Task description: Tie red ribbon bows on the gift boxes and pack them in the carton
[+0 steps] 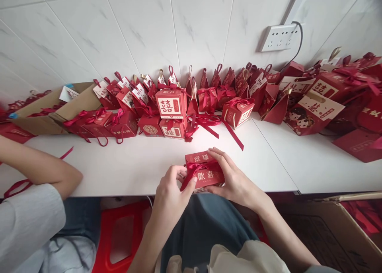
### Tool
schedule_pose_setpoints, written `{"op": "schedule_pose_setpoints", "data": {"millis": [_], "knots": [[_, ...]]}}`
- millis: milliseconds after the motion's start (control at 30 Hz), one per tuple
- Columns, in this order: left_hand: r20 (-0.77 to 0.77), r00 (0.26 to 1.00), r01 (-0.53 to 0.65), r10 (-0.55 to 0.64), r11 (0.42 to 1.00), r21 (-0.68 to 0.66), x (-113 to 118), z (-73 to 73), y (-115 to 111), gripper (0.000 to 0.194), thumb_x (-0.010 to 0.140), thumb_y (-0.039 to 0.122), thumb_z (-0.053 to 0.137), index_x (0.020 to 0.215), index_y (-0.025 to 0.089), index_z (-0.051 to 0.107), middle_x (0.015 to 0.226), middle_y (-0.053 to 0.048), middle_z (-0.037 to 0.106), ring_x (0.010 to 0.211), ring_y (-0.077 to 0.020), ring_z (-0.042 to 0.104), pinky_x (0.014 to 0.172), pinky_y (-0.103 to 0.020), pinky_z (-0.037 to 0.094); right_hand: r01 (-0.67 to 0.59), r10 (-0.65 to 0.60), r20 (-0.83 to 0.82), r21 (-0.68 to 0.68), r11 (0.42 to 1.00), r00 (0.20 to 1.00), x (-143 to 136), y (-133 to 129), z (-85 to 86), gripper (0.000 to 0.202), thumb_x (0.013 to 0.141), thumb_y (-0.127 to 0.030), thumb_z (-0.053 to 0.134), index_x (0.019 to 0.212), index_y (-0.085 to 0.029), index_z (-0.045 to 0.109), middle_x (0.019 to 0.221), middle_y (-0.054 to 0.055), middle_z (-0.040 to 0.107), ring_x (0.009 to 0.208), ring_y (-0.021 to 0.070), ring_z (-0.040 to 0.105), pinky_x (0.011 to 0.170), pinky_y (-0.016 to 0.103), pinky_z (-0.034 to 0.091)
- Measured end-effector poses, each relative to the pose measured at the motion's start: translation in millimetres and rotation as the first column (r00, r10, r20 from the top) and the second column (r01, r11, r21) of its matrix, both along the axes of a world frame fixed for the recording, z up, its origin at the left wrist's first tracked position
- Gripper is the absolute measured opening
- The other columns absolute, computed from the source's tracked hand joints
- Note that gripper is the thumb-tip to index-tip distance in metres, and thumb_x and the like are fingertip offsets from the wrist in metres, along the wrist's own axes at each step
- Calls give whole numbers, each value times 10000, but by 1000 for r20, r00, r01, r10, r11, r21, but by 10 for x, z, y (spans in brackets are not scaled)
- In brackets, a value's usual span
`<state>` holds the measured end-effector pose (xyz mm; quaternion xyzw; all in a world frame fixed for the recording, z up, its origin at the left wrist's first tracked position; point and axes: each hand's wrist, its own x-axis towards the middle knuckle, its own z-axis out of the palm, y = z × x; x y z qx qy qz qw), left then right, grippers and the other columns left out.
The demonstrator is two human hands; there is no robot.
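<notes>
A red gift box (209,177) with gold characters on its lid sits at the front edge of the white table, a dark red ribbon bow (197,167) across its top. My left hand (174,187) is curled at the box's left side, its thumb on the lid by the ribbon's tail. Whether its fingertips also pinch the ribbon is hidden. From the right, my right hand (234,177) grips the same box, fingers over the far corner and thumb along the near side.
Along the tiled wall stand many red gift boxes (170,106), some stacked. Loose ribbon ends (234,135) trail over the table (143,161). Left are an open cardboard tray (38,123) and another person's arm (56,169). A red stool (104,241) and a cardboard box (325,233) are below.
</notes>
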<state>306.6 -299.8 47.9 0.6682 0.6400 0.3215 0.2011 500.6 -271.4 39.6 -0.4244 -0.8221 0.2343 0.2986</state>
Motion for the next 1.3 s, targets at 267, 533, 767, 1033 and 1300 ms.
{"op": "schedule_pose_setpoints", "data": {"millis": [267,533,767,1033,1300], "knots": [[84,995,62,-56,996,-69,59,137,-1,241,883,390,432,733,216,508,691,9,572,611,-130,573,586,-229,443,15,-15,28,11,1000,1000,-27,4,8,801,742,-304,683,1379,-256,200,1342,150,359,1306,318,365,1003,473,440],[430,901,282,-57,830,-481,143,179,-152,334,866,483,444,689,207,509,613,5,678,601,-151,642,610,-230,479,27,-27,-7,7,1000,1000,-14,25,-32,746,753,-341,673,1358,-234,249,1319,153,371,1291,327,373,993,483,443],[517,854,389,-56,729,-563,78,135,-224,371,888,462,398,699,180,548,666,-22,704,653,-159,656,670,-242,488,17,-17,-16,-1,1000,1000,-11,32,-35,746,751,-362,678,1352,-217,260,1321,160,368,1287,321,377,1000,472,444],[113,884,421,-453,670,-612,-240,-48,-201,283,850,342,461,703,221,670,762,-5,720,767,-193,656,684,-259,423,8,-8,13,-25,1000,1000,67,-32,15,726,796,-372,643,1378,-260,222,1405,143,311,1374,314,252,1044,483,389],[-129,946,242,-297,913,-327,-541,288,102,228,894,358,423,842,260,623,809,26,665,734,-147,618,653,-236,444,-105,52,-198,-266,958,979,170,-420,236,179,912,-316,467,863,-195,591,773,33,647,702,155,607,648,258,483]]}}
